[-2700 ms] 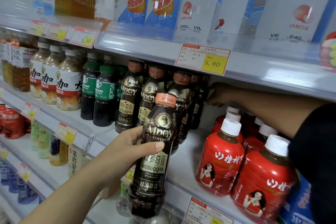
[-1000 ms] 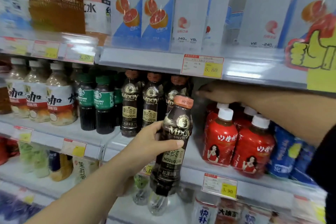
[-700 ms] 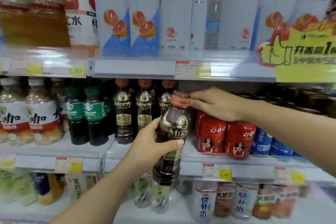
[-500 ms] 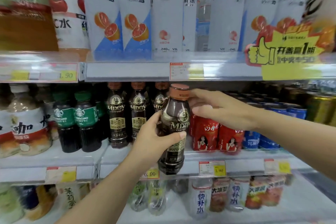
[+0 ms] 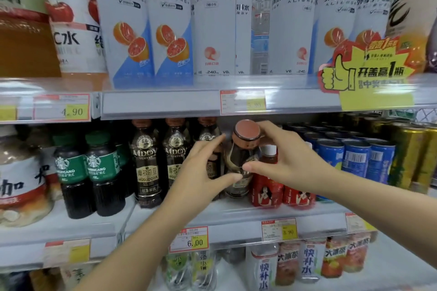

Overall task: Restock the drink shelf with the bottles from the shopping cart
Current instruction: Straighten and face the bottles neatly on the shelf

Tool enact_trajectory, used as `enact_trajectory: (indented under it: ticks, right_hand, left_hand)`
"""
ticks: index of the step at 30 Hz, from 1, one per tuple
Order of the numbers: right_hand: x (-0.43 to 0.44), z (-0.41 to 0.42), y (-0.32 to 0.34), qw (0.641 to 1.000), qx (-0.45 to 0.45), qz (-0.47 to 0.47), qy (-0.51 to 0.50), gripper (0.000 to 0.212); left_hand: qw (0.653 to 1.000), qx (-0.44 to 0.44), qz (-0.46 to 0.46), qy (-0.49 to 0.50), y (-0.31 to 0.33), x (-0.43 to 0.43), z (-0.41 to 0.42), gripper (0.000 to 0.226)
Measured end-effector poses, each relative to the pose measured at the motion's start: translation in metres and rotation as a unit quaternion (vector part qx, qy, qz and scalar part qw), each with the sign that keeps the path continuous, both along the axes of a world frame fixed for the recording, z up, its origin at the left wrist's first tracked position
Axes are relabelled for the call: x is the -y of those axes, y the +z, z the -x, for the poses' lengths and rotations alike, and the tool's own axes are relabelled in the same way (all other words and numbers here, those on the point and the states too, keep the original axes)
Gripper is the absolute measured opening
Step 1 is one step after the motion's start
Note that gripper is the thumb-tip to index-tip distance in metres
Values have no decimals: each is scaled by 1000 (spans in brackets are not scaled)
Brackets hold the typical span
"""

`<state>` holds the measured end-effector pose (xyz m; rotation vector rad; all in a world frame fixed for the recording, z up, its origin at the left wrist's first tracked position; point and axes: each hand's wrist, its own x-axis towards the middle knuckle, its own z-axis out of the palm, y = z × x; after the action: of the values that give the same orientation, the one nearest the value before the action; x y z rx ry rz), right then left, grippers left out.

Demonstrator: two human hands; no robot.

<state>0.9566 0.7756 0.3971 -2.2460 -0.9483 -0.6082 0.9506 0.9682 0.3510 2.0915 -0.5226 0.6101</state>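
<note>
Shelf edge [image 5: 236, 217] bears tilted coffee bottle [image 5: 241, 160], both hands cupping.

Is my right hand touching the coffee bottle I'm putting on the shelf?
Touching. The head view shows the right hand wrapped around the coffee bottle, fingers against its cap and thumb on its label.

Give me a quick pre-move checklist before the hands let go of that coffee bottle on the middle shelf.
1. Coffee bottle held on both sides by left hand and right hand: ok.
2. Bottle upright: not ok, its cap tilts toward the camera.
3. Base seated on the shelf: cannot tell, the left hand hides it.
4. In the right lane, beside the matching Mdoy bottles: ok.
5. Clear of the red bottles: cannot tell, very close.
6. Headroom under the upper shelf rail: ok.
</note>
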Motion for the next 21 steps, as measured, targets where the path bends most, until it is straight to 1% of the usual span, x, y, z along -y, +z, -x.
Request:
enact_trajectory:
  ticks: [4,6,7,9,13,16,18,21]
  right_hand:
    - [-5,-13,-5,1000,-9,1,-26,60]
    - [-8,-18,-2,999,-3,5,-46,62]
    - [-10,-19,-1,998,2,13,-59,63]
    - [-13,-23,0,996,0,29,-82,64]
    - [-17,-34,5,993,-13,31,-111,56]
    - [-19,-46,14,992,-47,43,-109,50]
    - [-20,-54,18,990,-63,58,-109,53]
    - [-21,-63,19,985,-80,67,-135,62]
  left_hand:
    - [996,62,-39,59,-7,-22,-3,45]
    - [985,112,-80,104,-10,-28,-6,34]
    - [973,147,-110,136,-11,-29,-8,32]
    - [939,225,-170,197,-13,-31,-13,31]
    - [882,322,-251,235,-16,-35,-21,37]
    - [851,326,-315,265,-17,-38,-25,46]
    - [841,298,-351,284,-15,-39,-26,58]
    - [830,258,-392,302,-10,-37,-28,75]
